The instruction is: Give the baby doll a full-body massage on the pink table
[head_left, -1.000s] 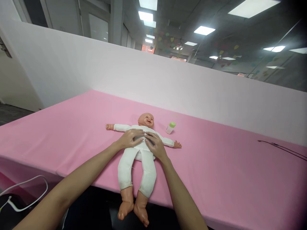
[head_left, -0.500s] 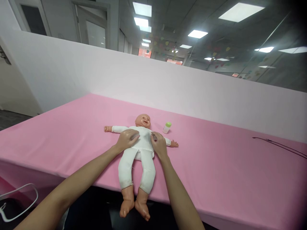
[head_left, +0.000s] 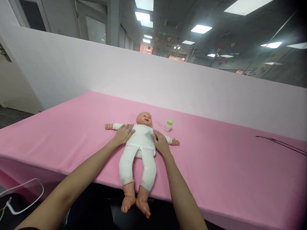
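Observation:
A baby doll with a white cloth body lies on its back, arms spread, its bare feet over the table's front edge. My left hand lies flat on the doll's side near the armpit, fingers stretched out and holding nothing. Against the opposite side of the chest rests my right hand, its fingers slightly bent and the thumb apart from them. Just beyond that hand, beside the doll's head, stands a small whitish bottle with a green cap.
Pink cloth covers the table. A thin black cord lies at the far right. Behind the table runs a low white wall with glass above. At the lower left hangs a white cable.
My left hand has shifted slightly up the doll's side, and its curled fingers have straightened out flat. My right hand stays at the chest. The camera view has tilted slightly.

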Available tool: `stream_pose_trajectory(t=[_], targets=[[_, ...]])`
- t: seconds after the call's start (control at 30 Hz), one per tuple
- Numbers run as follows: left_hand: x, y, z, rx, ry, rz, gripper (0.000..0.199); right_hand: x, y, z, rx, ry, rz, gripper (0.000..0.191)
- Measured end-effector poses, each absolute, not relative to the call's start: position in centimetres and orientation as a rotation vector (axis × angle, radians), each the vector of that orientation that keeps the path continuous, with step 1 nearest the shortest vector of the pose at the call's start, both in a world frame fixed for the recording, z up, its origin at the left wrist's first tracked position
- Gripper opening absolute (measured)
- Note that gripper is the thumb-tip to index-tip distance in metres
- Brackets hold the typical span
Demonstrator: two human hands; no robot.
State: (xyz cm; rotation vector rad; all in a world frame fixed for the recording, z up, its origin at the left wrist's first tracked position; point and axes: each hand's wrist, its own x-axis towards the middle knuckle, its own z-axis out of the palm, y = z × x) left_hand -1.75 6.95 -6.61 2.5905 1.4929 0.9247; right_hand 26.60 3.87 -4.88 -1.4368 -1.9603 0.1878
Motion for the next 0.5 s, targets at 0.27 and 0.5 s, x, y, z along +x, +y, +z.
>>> stream_pose_trajectory(t=[0.27, 0.5], targets=[[-3.1, 6.8, -7.1, 2.416, 2.112, 0.89, 0.068, 28.1, 3.8, -5.6, -1.924, -1.936, -0.277, 0.05], [-1.8, 6.6, -6.1, 2.561, 1.518, 0.914, 0.063, 26.1, 4.3, -5.6, -1.496, -1.974, -0.065, 0.062]])
